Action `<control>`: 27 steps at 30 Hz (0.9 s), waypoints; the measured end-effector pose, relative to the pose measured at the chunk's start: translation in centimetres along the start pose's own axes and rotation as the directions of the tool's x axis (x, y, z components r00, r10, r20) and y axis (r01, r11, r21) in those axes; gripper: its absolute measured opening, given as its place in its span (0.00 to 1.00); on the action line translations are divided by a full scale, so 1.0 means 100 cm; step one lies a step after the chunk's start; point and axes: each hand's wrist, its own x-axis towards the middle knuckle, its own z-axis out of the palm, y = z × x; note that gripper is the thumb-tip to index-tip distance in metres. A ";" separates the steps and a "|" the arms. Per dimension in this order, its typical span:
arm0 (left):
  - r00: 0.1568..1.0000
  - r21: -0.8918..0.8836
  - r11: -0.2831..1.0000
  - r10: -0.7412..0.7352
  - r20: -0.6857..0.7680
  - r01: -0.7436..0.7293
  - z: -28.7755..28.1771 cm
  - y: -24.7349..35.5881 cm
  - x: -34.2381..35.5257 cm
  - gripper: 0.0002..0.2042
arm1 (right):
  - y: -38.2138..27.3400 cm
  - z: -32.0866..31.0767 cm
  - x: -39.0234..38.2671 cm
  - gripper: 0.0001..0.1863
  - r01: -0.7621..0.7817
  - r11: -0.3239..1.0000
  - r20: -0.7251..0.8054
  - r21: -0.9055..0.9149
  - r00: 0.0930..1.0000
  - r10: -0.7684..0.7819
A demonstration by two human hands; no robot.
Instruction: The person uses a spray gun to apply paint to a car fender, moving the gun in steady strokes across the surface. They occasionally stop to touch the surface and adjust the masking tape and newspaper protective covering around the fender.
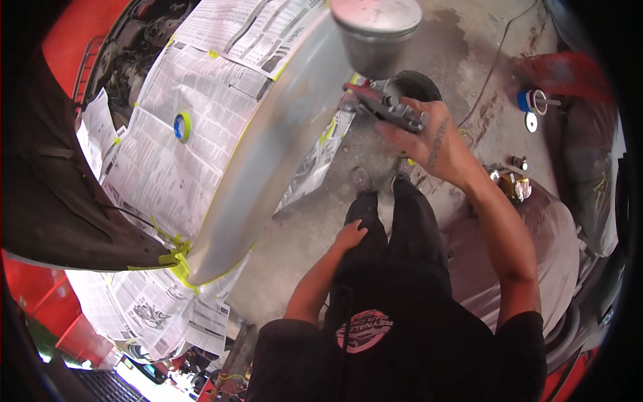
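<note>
My right hand [432,137] is closed round the grip of a spray gun [395,110], held out over the far end of a car fender. A large metal paint cup [375,50] with a round lid sits on the gun, slightly blurred. The curved fender [268,147] beside it is patchy grey and tan. Sheets of newspaper [181,107], held with yellow tape, mask the area along its left edge. My left hand [349,235] rests on my thigh, its visible fingers apart and no tool in it.
A roll of tape [182,126] lies on the newspaper. The dark hood panel [60,174] juts in from the left. Behind the gun a black bucket [418,87] stands on the concrete floor [462,40]. Cans [514,186] and a blue container [529,100] are at right, near a covered shape [529,248].
</note>
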 end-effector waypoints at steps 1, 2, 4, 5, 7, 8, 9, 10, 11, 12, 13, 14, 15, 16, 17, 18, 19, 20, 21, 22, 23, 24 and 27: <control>1.000 -0.004 1.000 0.007 -0.006 -0.007 -0.004 -0.001 -0.001 0.32 | 0.004 0.001 0.003 0.18 0.056 0.998 -0.064 -0.009 0.996 -0.056; 1.000 -0.006 1.000 0.001 -0.001 -0.001 -0.007 -0.002 -0.002 0.32 | 0.005 0.000 0.004 0.18 0.056 0.997 -0.121 -0.057 0.991 -0.062; 1.000 -0.015 1.000 -0.017 0.007 0.017 -0.009 -0.007 -0.006 0.32 | 0.002 -0.002 0.005 0.19 0.050 0.987 -0.227 -0.152 0.970 -0.084; 1.000 -0.024 1.000 -0.008 -0.003 0.008 -0.009 -0.011 -0.007 0.32 | 0.004 -0.002 0.007 0.19 0.047 0.990 -0.253 -0.135 0.964 -0.080; 1.000 -0.044 0.999 0.007 -0.020 -0.008 -0.010 -0.017 -0.009 0.32 | 0.011 0.001 0.008 0.18 0.038 0.994 -0.298 -0.101 0.952 -0.067; 1.000 -0.043 0.999 0.022 -0.022 -0.023 -0.010 -0.018 -0.010 0.32 | 0.010 0.001 0.007 0.18 0.042 0.991 -0.300 -0.128 0.951 -0.079; 0.999 -0.041 0.998 0.037 -0.024 -0.038 -0.011 -0.019 -0.007 0.32 | 0.008 0.002 0.006 0.18 0.046 0.987 -0.303 -0.155 0.949 -0.092; 0.998 -0.038 0.998 0.047 -0.029 -0.048 -0.015 -0.019 -0.007 0.32 | 0.003 0.005 0.006 0.18 0.052 0.983 -0.303 -0.178 0.947 -0.105; 1.000 -0.030 0.999 0.024 -0.018 -0.025 -0.019 -0.019 -0.009 0.32 | -0.005 0.010 0.003 0.18 0.039 0.988 -0.265 -0.146 0.961 -0.077; 1.000 -0.022 1.000 0.001 -0.007 -0.001 -0.021 -0.020 -0.011 0.32 | -0.015 0.016 -0.004 0.18 0.024 0.993 -0.227 -0.115 0.973 -0.049; 1.000 -0.012 1.000 -0.016 0.006 0.016 -0.022 -0.020 -0.010 0.32 | -0.025 0.022 -0.010 0.18 0.005 0.996 -0.192 -0.089 0.981 -0.022; 1.000 -0.020 1.000 -0.004 -0.005 0.004 -0.023 -0.022 -0.010 0.32 | -0.028 0.029 -0.014 0.18 0.034 0.993 -0.150 -0.109 0.987 -0.050; 1.000 -0.027 1.000 0.007 -0.015 -0.008 -0.025 -0.024 -0.011 0.32 | -0.028 0.037 -0.018 0.18 0.064 0.990 -0.108 -0.126 0.991 -0.077; 1.000 -0.031 0.999 0.021 -0.022 -0.022 -0.027 -0.024 -0.012 0.32 | -0.027 0.043 -0.022 0.18 0.090 0.986 -0.068 -0.143 0.993 -0.101; 1.000 -0.031 0.999 0.011 -0.019 -0.012 -0.029 -0.025 -0.013 0.32 | -0.029 0.048 -0.027 0.18 0.079 0.994 -0.039 -0.077 0.996 -0.082; 1.000 -0.029 1.000 0.002 -0.015 -0.003 -0.031 -0.025 -0.014 0.32 | -0.031 0.052 -0.033 0.18 0.064 0.998 -0.011 -0.009 0.998 -0.065; 1.000 -0.028 1.000 -0.007 -0.011 0.007 -0.031 -0.026 -0.016 0.32 | -0.032 0.055 -0.037 0.19 0.047 0.997 0.020 0.057 0.999 -0.049; 1.000 -0.024 1.000 -0.004 -0.020 0.003 -0.031 -0.028 -0.018 0.32 | -0.030 0.054 -0.039 0.23 -0.003 0.998 0.051 0.057 0.999 0.000; 1.000 -0.020 1.000 0.000 -0.029 0.000 -0.032 -0.030 -0.020 0.32 | -0.028 0.053 -0.041 0.27 -0.053 0.997 0.082 0.055 0.995 0.049; 0.999 -0.014 1.000 0.009 -0.036 -0.010 -0.031 -0.033 -0.019 0.31 | -0.026 0.050 -0.042 0.31 -0.104 0.993 0.107 0.049 0.989 0.098; 0.999 -0.016 1.000 0.026 -0.037 -0.026 -0.029 -0.036 -0.019 0.31 | -0.018 0.050 -0.044 0.27 -0.059 0.998 0.023 0.022 0.998 0.059; 0.998 -0.019 0.999 0.042 -0.038 -0.043 -0.028 -0.040 -0.019 0.31 | -0.005 0.053 -0.046 0.22 -0.018 1.000 -0.059 -0.010 0.998 0.017; 0.998 -0.038 0.998 0.049 -0.040 -0.050 -0.027 -0.047 -0.020 0.31 | 0.011 0.044 -0.045 0.17 -0.069 0.996 -0.197 -0.048 0.979 0.058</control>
